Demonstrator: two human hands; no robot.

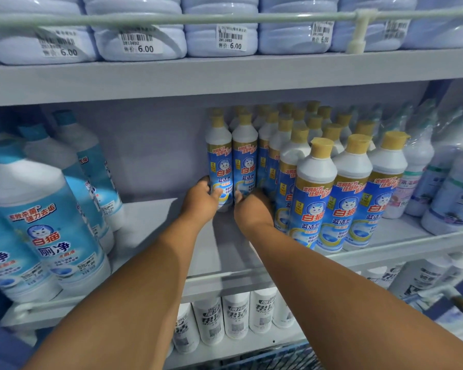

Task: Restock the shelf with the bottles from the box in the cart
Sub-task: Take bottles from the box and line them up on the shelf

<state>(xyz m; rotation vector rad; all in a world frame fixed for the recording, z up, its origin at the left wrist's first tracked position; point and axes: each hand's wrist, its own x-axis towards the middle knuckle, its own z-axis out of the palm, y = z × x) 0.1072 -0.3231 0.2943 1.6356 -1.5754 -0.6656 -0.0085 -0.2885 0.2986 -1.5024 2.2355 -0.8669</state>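
Note:
Two white bottles with gold caps and blue cat labels stand at the back of the middle shelf [155,222]. My left hand [201,199] grips the lower part of the left bottle [219,156]. My right hand [253,208] grips the base of the bottle beside it [245,153]. Both bottles are upright on the shelf, at the left end of a block of several identical gold-capped bottles [340,188]. The box and cart are out of view.
Large blue-label cleaner bottles [40,222] fill the shelf's left side, leaving a bare gap between them and my hands. Pale bottles [444,182] stand at the right. Price-tagged packs [139,38] sit on the shelf above, white bottles [235,316] on the one below.

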